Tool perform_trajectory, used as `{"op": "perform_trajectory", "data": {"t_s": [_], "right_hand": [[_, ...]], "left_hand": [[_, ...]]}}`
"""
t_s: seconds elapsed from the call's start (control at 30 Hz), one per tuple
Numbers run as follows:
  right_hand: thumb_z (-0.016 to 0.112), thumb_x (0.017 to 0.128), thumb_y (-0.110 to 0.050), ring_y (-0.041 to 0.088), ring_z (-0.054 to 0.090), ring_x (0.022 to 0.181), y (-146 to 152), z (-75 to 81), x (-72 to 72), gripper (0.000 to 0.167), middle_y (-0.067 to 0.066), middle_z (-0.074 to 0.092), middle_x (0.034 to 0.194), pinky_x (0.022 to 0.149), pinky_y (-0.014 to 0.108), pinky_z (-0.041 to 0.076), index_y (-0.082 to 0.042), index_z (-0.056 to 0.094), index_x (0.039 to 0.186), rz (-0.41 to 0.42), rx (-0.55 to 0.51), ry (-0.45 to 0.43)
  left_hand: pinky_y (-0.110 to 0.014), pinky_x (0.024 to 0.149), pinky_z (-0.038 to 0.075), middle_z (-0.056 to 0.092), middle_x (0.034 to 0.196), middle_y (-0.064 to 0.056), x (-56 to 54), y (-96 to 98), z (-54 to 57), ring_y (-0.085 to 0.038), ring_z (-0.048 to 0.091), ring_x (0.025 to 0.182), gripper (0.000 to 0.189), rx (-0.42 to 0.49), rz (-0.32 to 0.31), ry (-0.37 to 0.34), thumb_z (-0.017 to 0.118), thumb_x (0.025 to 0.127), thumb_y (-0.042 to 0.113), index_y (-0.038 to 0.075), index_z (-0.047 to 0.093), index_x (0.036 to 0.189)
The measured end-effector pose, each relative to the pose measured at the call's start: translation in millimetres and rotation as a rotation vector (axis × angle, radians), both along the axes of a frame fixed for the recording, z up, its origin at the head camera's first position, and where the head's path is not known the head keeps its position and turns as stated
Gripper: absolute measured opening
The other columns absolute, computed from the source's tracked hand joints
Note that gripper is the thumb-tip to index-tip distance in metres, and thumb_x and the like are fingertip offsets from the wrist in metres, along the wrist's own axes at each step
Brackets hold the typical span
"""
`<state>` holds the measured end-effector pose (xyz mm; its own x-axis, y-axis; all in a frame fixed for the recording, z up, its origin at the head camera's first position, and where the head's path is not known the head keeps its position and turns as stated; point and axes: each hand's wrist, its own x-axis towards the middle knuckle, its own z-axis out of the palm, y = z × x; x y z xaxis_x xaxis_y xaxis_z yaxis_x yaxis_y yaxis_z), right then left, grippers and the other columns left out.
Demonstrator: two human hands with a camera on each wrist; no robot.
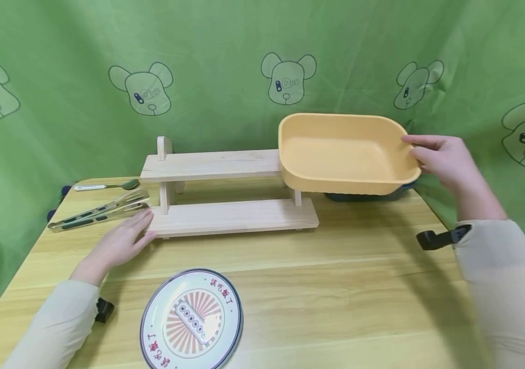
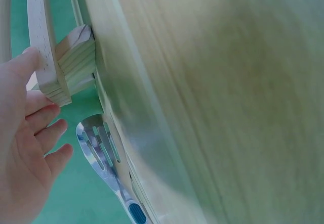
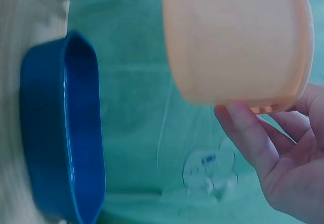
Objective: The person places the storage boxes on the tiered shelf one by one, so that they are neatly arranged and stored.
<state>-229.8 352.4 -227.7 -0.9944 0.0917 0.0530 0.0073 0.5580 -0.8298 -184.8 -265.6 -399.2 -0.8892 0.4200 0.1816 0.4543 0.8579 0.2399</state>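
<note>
A pale yellow rectangular basin [image 1: 342, 154] is raised in the air, its left end overlapping the right part of a two-tier wooden shelf [image 1: 234, 218] in the head view. My right hand [image 1: 444, 156] pinches the basin's right rim; the right wrist view shows the fingers [image 3: 253, 138] at the basin's end. At the left end of the lower board is my left hand [image 1: 126, 238]. In the left wrist view its thumb lies on one face of the board [image 2: 45, 47] and the index finger on the other, while the remaining fingers are loosely bent.
Below the basin, a blue basin [image 3: 45, 123] stands on the table [image 1: 336, 287]. Metal tongs [image 1: 101, 212] and a spoon with a dark bowl [image 1: 107, 186] lie left of the shelf. A round printed plate [image 1: 193, 318] sits near the front. A green curtain [image 1: 225, 61] hangs behind.
</note>
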Motion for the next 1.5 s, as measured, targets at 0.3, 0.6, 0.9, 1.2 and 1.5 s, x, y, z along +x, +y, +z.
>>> {"op": "perform_trajectory", "data": {"t_s": [0.3, 0.6, 0.9, 1.2, 1.5], "right_hand": [[0.05, 0.088, -0.011, 0.002, 0.06, 0.07, -58.4, 3.0, -27.8, 0.044, 0.018, 0.051, 0.123, 0.062, 0.019, 0.053, 0.001, 0.05, 0.131, 0.04, -0.04, 0.027], [0.046, 0.085, -0.005, 0.004, 0.06, 0.068, -102.4, 7.9, -47.7, 0.044, 0.023, 0.051, 0.123, 0.06, 0.021, 0.055, 0.002, 0.053, 0.128, 0.091, -0.093, 0.058], [0.044, 0.087, -0.005, 0.01, 0.063, 0.078, -134.9, 9.9, -64.7, 0.044, 0.019, 0.05, 0.129, 0.065, 0.026, 0.055, -0.003, 0.052, 0.13, 0.108, -0.101, -0.003], [0.044, 0.088, -0.004, 0.015, 0.064, 0.084, -160.9, 9.0, -78.6, 0.042, 0.017, 0.053, 0.127, 0.064, 0.026, 0.055, -0.003, 0.053, 0.129, 0.12, -0.103, -0.021], [0.046, 0.087, -0.001, 0.013, 0.063, 0.074, -178.1, -3.9, -93.6, 0.04, 0.016, 0.055, 0.124, 0.061, 0.024, 0.055, -0.002, 0.056, 0.126, 0.123, -0.094, -0.011]], "left_hand": [[-0.054, 0.104, 0.024, 0.029, 0.142, -0.027, -1.3, -0.3, 0.3, -0.044, 0.03, 0.127, 0.059, -0.007, 0.002, -0.027, 0.049, 0.096, 0.031, -0.009, 0.034, 0.136], [-0.053, 0.104, 0.024, 0.028, 0.142, -0.028, 0.1, 0.9, 1.6, -0.044, 0.029, 0.127, 0.06, -0.007, 0.003, -0.036, 0.048, 0.096, 0.032, -0.01, 0.034, 0.136], [-0.053, 0.104, 0.024, 0.029, 0.141, -0.028, 2.7, 2.3, 4.8, -0.044, 0.03, 0.127, 0.059, -0.002, 0.0, -0.032, 0.05, 0.095, 0.03, -0.01, 0.036, 0.135], [-0.054, 0.103, 0.025, 0.029, 0.141, -0.028, 2.8, 3.4, 7.6, -0.044, 0.03, 0.127, 0.059, -0.006, 0.007, -0.033, 0.05, 0.096, 0.031, -0.01, 0.035, 0.135], [-0.055, 0.103, 0.025, 0.029, 0.141, -0.028, 2.7, 3.1, 7.3, -0.045, 0.029, 0.126, 0.06, -0.01, 0.004, -0.047, 0.049, 0.096, 0.033, -0.01, 0.035, 0.135]]}}
